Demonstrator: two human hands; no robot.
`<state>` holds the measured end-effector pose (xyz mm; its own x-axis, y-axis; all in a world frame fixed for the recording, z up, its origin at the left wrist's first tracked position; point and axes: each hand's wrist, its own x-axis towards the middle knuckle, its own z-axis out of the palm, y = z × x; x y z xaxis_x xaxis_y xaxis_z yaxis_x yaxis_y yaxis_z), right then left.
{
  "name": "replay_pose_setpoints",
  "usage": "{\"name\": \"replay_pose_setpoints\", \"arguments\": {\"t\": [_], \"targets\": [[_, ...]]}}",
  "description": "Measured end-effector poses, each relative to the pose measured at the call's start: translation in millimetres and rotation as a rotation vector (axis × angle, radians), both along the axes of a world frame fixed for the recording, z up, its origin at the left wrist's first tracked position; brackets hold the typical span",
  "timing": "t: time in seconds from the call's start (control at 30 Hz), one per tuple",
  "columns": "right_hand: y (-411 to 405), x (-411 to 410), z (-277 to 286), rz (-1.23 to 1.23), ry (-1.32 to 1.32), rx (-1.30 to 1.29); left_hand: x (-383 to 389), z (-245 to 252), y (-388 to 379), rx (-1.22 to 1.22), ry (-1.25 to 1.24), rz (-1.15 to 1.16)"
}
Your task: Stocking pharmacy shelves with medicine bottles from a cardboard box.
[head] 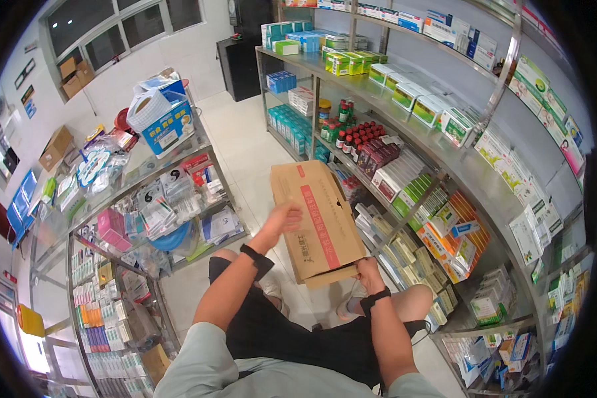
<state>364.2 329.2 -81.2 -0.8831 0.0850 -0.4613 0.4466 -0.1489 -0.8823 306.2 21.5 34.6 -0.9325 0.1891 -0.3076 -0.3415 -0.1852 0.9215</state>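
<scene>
A brown cardboard box [323, 219] with a red printed band stands tilted in front of my knees, between the shelves and the counter. My right hand [370, 273] grips its near right corner, beside a slightly raised flap [332, 276]. Over the box's left side is my left hand [284, 219], blurred, with its fingers loosely extended and nothing seen in it. Whether those fingers touch the cardboard is hard to tell. Both wrists wear dark bands.
Metal shelving [338, 79] on the right holds medicine boxes and red-capped bottles [360, 134]. To the left, a glass counter [144, 171] carries a blue carton [166, 129] and bagged items. Pale floor tiles [239, 124] run between them.
</scene>
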Motion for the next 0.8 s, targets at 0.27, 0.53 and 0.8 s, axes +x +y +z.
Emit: {"name": "replay_pose_setpoints", "arguments": {"t": [0.27,0.53,0.8], "targets": [[-4.3,-33.7,63.8,-0.070,-0.012,-0.218,8.3,44.7,-69.0,-0.122,0.114,0.368],[10.6,-73.5,2.8,-0.063,-0.092,0.031,23.4,28.4,-148.2,-0.450,0.011,0.560],[2.6,-102.6,26.8,-0.006,-0.236,0.126,26.3,43.1,-162.8,-0.404,-0.278,0.738]]}}
